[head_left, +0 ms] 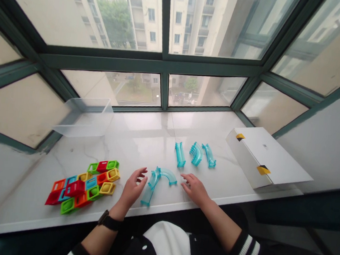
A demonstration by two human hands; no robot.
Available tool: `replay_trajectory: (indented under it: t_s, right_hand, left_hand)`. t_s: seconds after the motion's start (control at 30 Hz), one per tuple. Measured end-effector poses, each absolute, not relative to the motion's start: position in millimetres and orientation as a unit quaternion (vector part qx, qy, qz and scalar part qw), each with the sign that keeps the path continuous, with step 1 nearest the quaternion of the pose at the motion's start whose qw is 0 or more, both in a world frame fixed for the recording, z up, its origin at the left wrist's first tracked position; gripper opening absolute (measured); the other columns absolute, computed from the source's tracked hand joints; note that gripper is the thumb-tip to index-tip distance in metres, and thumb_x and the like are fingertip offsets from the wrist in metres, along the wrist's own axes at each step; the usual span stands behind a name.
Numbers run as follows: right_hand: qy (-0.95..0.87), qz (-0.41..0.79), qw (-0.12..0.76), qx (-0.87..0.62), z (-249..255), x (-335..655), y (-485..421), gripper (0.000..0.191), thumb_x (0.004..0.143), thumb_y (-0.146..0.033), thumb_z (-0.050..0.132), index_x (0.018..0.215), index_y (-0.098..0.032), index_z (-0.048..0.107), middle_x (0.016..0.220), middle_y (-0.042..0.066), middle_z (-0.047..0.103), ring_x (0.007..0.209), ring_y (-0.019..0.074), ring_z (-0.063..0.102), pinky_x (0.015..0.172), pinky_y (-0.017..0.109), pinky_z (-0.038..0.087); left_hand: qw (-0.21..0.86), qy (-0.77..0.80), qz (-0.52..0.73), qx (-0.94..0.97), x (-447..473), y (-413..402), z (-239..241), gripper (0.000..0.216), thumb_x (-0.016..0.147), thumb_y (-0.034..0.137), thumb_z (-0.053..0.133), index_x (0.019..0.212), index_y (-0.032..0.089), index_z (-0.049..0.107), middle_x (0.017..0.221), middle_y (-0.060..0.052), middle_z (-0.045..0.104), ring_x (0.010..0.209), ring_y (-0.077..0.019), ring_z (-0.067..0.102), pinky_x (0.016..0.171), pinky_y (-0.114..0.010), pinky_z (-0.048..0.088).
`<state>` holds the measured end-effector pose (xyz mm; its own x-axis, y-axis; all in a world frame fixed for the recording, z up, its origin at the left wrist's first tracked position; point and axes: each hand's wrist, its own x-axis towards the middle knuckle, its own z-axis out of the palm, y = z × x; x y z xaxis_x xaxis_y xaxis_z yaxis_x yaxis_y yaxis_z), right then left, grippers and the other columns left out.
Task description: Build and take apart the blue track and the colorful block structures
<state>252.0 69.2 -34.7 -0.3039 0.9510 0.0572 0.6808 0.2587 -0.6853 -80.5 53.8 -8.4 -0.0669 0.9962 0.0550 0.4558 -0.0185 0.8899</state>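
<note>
Between my hands, translucent blue toy track pieces (152, 184) lie on the sill, with a curved track piece (168, 174) at the upper right end; whether they are joined is hard to make out. My left hand (134, 186) hovers just left of them, fingers apart and holding nothing. To the right of the curved end is my right hand (193, 187), its fingers loosely bent and apart, also holding nothing. Farther back lie a straight blue track piece (180, 155), a stack of curved blue pieces (196, 153) and another blue track piece (209, 156).
Colourful plastic blocks (89, 186) in red, green, yellow, orange and blue sit at the left. A clear plastic bin (87, 124) stands behind them by the window. On the right is a white box (262, 159) with black-yellow tabs. The marble sill (206, 122) ends at a front edge near my body.
</note>
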Motion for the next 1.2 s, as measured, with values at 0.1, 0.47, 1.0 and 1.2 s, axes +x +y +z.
replay_trajectory:
  t_s: [0.1, 0.47, 1.0, 1.2]
  right_hand:
    - [-0.768, 0.301, 0.224, -0.518, -42, 243, 63, 0.045, 0.096, -0.023, 0.064, 0.14, -0.029, 0.065, 0.127, 0.007, 0.066, 0.085, 0.0167, 0.068, 0.091, 0.034, 0.057]
    - [-0.793, 0.283, 0.172, -0.512, -40, 212, 61, 0.042, 0.09, -0.016, 0.068, 0.131, -0.027, 0.073, 0.129, 0.01, 0.065, 0.111, 0.024, 0.068, 0.1, 0.036, 0.053]
    - [-0.754, 0.329, 0.22, -0.524, -39, 241, 45, 0.02, 0.085, -0.012, 0.064, 0.097, -0.023, 0.076, 0.099, 0.004, 0.07, 0.079, 0.0156, 0.064, 0.082, 0.03, 0.051]
    - [-0.605, 0.473, 0.316, -0.557, -37, 254, 45, 0.022, 0.083, -0.039, 0.071, 0.095, -0.021, 0.077, 0.084, 0.002, 0.071, 0.071, 0.0174, 0.059, 0.074, 0.034, 0.05]
  left_hand:
    - [0.314, 0.608, 0.374, 0.626, -82, 25, -29, 0.044, 0.095, 0.04, 0.062, 0.136, 0.024, 0.061, 0.133, -0.012, 0.066, 0.111, -0.0247, 0.069, 0.086, -0.039, 0.061]
    - [0.271, 0.599, 0.312, 0.686, -67, -1, -49, 0.062, 0.09, 0.027, 0.068, 0.15, 0.028, 0.052, 0.148, -0.013, 0.054, 0.139, -0.0296, 0.054, 0.119, -0.053, 0.045]
    - [0.202, 0.604, 0.275, 0.721, -74, 5, -65, 0.05, 0.094, 0.026, 0.058, 0.144, 0.027, 0.066, 0.136, -0.013, 0.065, 0.122, -0.0301, 0.063, 0.111, -0.051, 0.052]
    - [0.198, 0.611, 0.278, 0.715, -75, 12, -62, 0.053, 0.093, 0.032, 0.061, 0.145, 0.026, 0.064, 0.137, -0.014, 0.064, 0.119, -0.0311, 0.064, 0.109, -0.052, 0.052]
